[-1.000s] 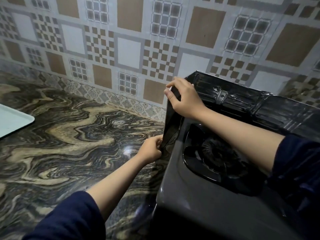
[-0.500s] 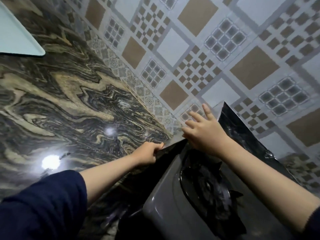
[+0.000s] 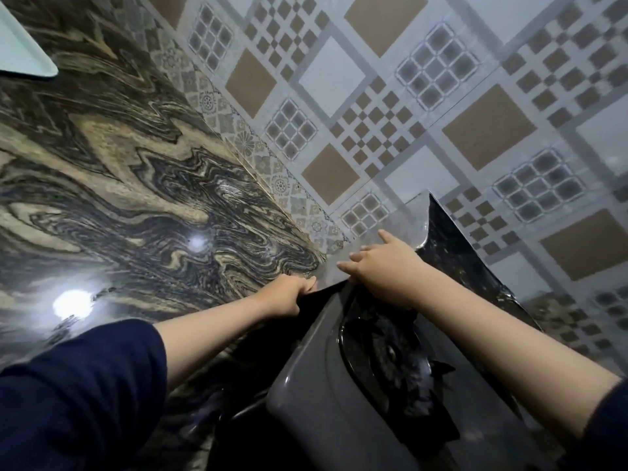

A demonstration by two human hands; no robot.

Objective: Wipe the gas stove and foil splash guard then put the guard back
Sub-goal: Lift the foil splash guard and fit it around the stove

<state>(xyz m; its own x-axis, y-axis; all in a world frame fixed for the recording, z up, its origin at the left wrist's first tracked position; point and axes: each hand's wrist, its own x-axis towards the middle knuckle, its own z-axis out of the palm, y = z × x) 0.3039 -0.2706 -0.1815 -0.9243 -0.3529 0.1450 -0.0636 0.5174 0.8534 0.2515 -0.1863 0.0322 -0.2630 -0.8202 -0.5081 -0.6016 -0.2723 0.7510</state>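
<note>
Head view, tilted hard so the counter runs up the left. The gas stove (image 3: 306,402), grey-topped, sits at the lower middle on the swirled dark-and-tan marble counter (image 3: 129,171), its black burner (image 3: 397,358) showing between the two forearms. The foil splash guard (image 3: 452,253) stands along the stove's far and left sides, its dark inner face toward the burner and a pale silvery outer face showing at the folded corner, close against the patterned tile wall (image 3: 424,107).

The left hand (image 3: 289,294) is curled closed, pinching the guard's lower left edge where it meets the counter beside the stove. The right hand (image 3: 384,270) lies flat and spread, fingers extended, pressing on the guard's corner fold; it grips nothing. The right forearm crosses over the burner and hides part of the stove's far edge and the guard's base there.

Dark blue sleeves (image 3: 78,396) cover both upper arms. A pale tray (image 3: 23,59) shows its corner at the upper left of the counter, well apart from the stove. Two bright light reflections sit on the marble.
</note>
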